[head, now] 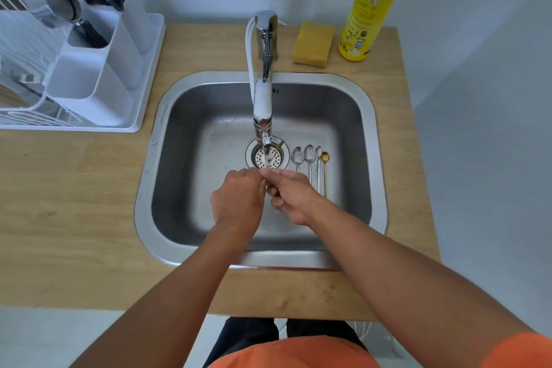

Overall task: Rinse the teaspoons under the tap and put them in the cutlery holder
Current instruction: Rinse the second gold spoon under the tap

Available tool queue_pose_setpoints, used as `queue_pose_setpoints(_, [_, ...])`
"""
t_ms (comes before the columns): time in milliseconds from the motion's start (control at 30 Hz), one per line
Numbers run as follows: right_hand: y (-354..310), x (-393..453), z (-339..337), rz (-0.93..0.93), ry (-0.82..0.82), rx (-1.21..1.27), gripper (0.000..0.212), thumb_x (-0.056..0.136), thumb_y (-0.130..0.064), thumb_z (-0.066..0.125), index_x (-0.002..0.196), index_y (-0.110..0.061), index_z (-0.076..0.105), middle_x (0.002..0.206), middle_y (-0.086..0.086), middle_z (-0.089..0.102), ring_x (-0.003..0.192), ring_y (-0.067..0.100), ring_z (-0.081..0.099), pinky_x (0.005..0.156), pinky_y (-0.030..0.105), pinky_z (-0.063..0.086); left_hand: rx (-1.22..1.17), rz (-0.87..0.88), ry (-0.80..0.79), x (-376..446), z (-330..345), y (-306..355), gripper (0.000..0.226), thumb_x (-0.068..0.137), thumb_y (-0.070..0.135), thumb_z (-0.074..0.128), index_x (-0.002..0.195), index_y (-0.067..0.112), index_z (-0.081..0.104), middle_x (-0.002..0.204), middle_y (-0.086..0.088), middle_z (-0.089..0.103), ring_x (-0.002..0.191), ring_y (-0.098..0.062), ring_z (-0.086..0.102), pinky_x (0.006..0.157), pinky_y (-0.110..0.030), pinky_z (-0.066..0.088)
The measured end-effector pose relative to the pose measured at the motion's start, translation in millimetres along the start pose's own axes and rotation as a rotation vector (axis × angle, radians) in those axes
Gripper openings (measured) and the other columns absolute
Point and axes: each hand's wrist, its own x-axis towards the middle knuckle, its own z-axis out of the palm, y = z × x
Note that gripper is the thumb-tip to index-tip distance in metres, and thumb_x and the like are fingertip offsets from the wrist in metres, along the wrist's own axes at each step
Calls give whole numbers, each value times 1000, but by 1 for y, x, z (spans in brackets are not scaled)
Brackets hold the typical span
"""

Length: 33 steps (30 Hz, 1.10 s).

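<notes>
Both hands meet under the tap [263, 92]: the left hand [239, 199] and right hand [291, 197] pinch what looks like one teaspoon in the stream, mostly hidden. Four teaspoons [310, 161] lie unrinsed right of the drain, so most work remains. The cutlery holder [98, 69] stands left of the tap on a pale wooden counter [74, 188] against a white wall.

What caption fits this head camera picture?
Both hands rinse a teaspoon under the tap; four spoons wait in the sink.
</notes>
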Motion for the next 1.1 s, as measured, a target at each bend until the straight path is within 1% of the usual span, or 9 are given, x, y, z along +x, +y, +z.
queue_pose_setpoints(133, [6,1,-7,-1,14,-45,12,95,-11,75,103,-3,73,73,3,61,53,6,41,39,16,30,-153,-108,-52,-7,5,-7,21,99,46,64,100,26,73,94,4,74,91,-23,68,63,-33,44])
queue_pose_setpoints(233, [0,5,-10,-37,42,-117,8,94,-14,76,94,-5,76,83,7,70,53,7,40,39,17,31,-725,-376,-170,-11,9,-10,18,93,41,76,89,24,77,80,7,78,83,-18,74,62,-37,62])
queue_pose_setpoints(300, [-6,9,-10,-68,74,-116,9,94,-15,77,94,-6,77,88,6,76,53,7,40,38,18,31,-1059,-598,-329,-13,6,-8,16,92,36,79,92,20,78,78,5,80,82,-14,75,52,-30,60])
queue_pose_setpoints(367, [-11,13,-10,-88,98,-154,9,94,-17,77,97,-8,78,90,4,79,54,8,41,38,19,32,-1195,-695,-490,-12,3,-10,17,93,33,78,99,17,77,84,4,82,78,-9,73,50,-25,57])
queue_pose_setpoints(467, [-11,15,-10,-115,119,-295,8,90,-23,80,88,-15,81,93,1,80,60,10,44,40,21,36,-1185,-696,-625,-10,2,-17,15,95,27,76,105,15,76,90,2,83,78,-9,74,52,-27,58])
queue_pose_setpoints(633, [-3,14,-11,-124,138,-409,10,89,-27,81,84,-18,81,85,-3,79,56,11,45,41,22,37,-998,-551,-676,-11,6,-25,15,99,28,72,103,14,77,89,5,83,91,-13,73,56,-27,59])
queue_pose_setpoints(867, [-8,8,-19,-224,188,-657,7,92,-30,77,88,-25,79,88,-9,78,58,5,57,47,20,44,-797,-416,-718,-6,14,-23,9,98,26,72,97,18,77,84,7,82,76,-10,63,56,-24,45])
queue_pose_setpoints(1000, [-10,5,-25,-305,215,-825,9,91,-30,77,85,-24,80,88,-11,77,82,6,69,67,22,50,-753,-399,-658,5,20,-24,13,101,29,67,99,18,73,88,7,80,73,-13,60,53,-22,43])
queue_pose_setpoints(1100, [-7,4,-31,-310,274,-1001,11,91,-34,73,87,-26,80,93,-8,78,88,14,71,79,30,58,-691,-385,-586,13,26,-29,15,100,31,67,94,19,74,95,3,79,79,-18,65,64,-25,47])
